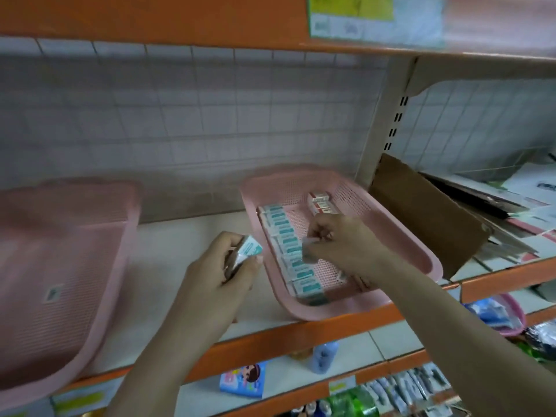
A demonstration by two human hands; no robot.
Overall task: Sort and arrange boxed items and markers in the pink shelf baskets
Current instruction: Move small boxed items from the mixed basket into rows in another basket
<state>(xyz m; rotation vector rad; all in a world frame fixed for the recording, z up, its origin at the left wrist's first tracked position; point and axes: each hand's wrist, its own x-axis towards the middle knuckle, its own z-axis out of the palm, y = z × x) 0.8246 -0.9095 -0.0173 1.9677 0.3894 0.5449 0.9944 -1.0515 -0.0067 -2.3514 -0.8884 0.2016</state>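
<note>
On the white shelf board (168, 254) with its orange front lip, a pink perforated plastic basket (400, 236) sits at about four o'clock from the middle of the view, and it is here that the sorting is under way. A row of small white-and-teal cardboard boxes (288, 245) runs along the basket's left wall from eleven o'clock down to five o'clock, packed edge to edge; the print on them is too blurred to read. At the basket's one o'clock corner stands a short stack of red-and-white boxes (320, 203), well apart from the teal row. The right hand (340, 239) reaches over the basket floor, its grip pinched on one small teal box (307, 251) just beside the middle of the row, apparently setting it in or straightening it. The left hand (222, 272) waits just outside the basket's left rim, at nine o'clock from it, fingers curled round several more white-and-teal boxes (248, 251) held as a bundle. The step in hand looks like filling out the teal row, and the next move likely calls for seating the pinched box flush, then passing another across from the left hand's bundle. A second pink perforated basket (90, 266) sits at the far nine o'clock side of the shelf, seemingly holding only a small label; no markers can be made out anywhere. A brown cardboard sheet (421, 212) leans at three o'clock beyond the shelf upright.
</note>
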